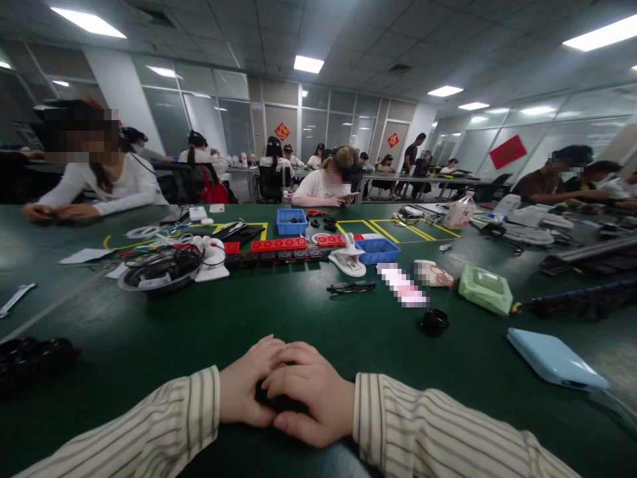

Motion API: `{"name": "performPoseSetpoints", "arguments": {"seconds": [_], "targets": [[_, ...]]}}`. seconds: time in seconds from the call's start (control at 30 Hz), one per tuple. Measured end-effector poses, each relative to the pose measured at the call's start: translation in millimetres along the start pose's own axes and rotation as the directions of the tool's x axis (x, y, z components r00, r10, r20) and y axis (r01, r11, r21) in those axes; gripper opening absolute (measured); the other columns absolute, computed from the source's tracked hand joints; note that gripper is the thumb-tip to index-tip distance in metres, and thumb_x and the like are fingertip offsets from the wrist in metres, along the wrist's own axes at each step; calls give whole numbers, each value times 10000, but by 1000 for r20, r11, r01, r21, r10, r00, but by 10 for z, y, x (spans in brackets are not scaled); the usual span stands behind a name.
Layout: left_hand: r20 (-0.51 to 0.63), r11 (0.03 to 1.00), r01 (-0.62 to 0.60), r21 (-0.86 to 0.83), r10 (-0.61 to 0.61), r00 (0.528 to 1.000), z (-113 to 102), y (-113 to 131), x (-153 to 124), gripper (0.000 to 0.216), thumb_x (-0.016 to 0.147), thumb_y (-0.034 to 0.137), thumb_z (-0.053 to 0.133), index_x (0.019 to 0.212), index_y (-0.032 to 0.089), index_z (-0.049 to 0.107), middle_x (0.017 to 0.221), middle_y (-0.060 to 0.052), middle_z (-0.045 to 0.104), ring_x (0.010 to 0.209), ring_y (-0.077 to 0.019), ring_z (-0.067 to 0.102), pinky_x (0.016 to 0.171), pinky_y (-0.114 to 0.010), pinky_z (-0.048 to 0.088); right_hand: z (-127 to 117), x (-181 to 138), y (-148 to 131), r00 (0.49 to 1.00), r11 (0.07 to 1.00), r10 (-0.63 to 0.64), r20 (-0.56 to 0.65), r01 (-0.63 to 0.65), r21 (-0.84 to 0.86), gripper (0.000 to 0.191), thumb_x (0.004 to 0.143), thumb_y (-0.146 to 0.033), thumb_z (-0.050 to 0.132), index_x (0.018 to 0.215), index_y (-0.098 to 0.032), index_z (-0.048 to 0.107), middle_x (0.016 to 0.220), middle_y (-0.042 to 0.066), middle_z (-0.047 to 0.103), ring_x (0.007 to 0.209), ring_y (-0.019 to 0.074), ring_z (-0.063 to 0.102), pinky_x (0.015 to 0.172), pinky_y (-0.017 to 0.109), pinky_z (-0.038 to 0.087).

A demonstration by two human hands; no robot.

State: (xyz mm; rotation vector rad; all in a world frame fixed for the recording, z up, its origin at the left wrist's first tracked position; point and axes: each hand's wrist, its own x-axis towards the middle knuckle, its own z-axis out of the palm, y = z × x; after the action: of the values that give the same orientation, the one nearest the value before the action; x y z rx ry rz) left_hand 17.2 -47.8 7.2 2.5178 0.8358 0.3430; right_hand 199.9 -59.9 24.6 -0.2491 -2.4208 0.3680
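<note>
My left hand [247,383] and my right hand [318,392] meet near the table's front edge, their curled fingers overlapping. The right fingers lie over those of the left, and both thumbs point inward below. Between the palms is a dark gap; whether a black object sits in it I cannot make out. Beyond the hands lie a pair of dark glasses [352,287] and, further right, a small black coil [434,321]. A blurred pink-and-white sheet [403,285] rests behind the coil.
On the green table [209,325] stand a metal bowl [159,277] of cables, red socket strips [279,245], blue bins [292,222] [377,251] and a white clip [348,255]. A green box [484,289] and light-blue case [556,357] lie right; black coils [37,362] left. People sit across.
</note>
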Motion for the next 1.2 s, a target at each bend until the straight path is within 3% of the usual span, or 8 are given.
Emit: {"name": "performPoseSetpoints", "arguments": {"seconds": [0.1, 0.23, 0.4, 0.53, 0.67, 0.87, 1.03, 1.2], "targets": [[-78, 1000, 17, 22, -15, 997, 18, -2, -10, 773, 495, 517, 698, 1150, 202, 433, 1134, -81, 484, 1068, -283, 435, 1040, -512, 142, 7, -1, -8, 994, 999, 32, -106, -33, -14, 422, 809, -558, 325, 913, -172, 463, 916, 69, 563, 931, 183, 470, 850, 356, 354], [-200, 992, 62, 114, -38, 979, 44, 59, -16, 745, 440, 584, 683, 1022, 172, 466, 1027, -84, 519, 986, -280, 475, 1022, -549, 156, 89, -24, 2, 958, 969, 202, -203, -226, -101, 666, 679, -772, 298, 853, -157, 485, 813, 64, 532, 753, 183, 458, 710, 348, 375], [-231, 986, 111, 127, -79, 970, 54, 159, -3, 454, 521, 501, 676, 796, 178, 514, 844, -29, 544, 826, -215, 512, 1001, -517, 219, 138, -34, -10, 942, 922, 308, -130, -330, -201, 586, 685, -724, 370, 753, -158, 506, 751, 46, 497, 713, 174, 426, 683, 338, 360], [-170, 997, 81, 19, -76, 983, 41, 115, 10, 404, 541, 461, 687, 776, 171, 532, 808, -19, 538, 796, -198, 505, 932, -443, 325, 72, -26, -47, 966, 952, 245, -81, -255, -170, 404, 728, -536, 464, 854, -159, 539, 811, 57, 533, 767, 182, 446, 709, 337, 362], [-88, 999, -4, -51, -1, 996, 39, 17, 2, 356, 505, 333, 715, 788, 184, 557, 852, -13, 532, 817, -193, 493, 774, -322, 417, 30, -19, -53, 996, 995, 68, -50, -72, -68, 279, 687, -298, 428, 910, -171, 537, 903, 57, 578, 851, 184, 470, 764, 343, 367], [-54, 995, -91, -37, 89, 995, 37, -38, -4, 346, 519, 328, 707, 820, 205, 588, 917, -4, 528, 891, -207, 481, 874, -341, 370, 17, -5, -42, 997, 997, -73, -24, 73, 8, 306, 641, -205, 363, 900, -188, 526, 890, 22, 618, 922, 169, 487, 853, 348, 358], [-99, 995, -72, -68, 65, 993, 31, -21, 3, 643, 471, 489, 725, 1016, 207, 532, 1006, -41, 511, 938, -245, 472, 902, -396, 365, -31, 22, -66, 996, 1000, -26, -85, 27, 8, 361, 806, -421, 350, 1009, -156, 489, 966, 77, 590, 957, 182, 487, 849, 352, 369], [-188, 999, 41, 13, -38, 981, 95, 36, 5, 820, 368, 650, 686, 992, 156, 489, 971, -82, 514, 894, -272, 480, 921, -497, 322, 54, -10, 9, 969, 974, 179, -172, -198, -106, 674, 700, -750, 304, 907, -142, 505, 845, 82, 544, 780, 192, 467, 725, 365, 376]]}}
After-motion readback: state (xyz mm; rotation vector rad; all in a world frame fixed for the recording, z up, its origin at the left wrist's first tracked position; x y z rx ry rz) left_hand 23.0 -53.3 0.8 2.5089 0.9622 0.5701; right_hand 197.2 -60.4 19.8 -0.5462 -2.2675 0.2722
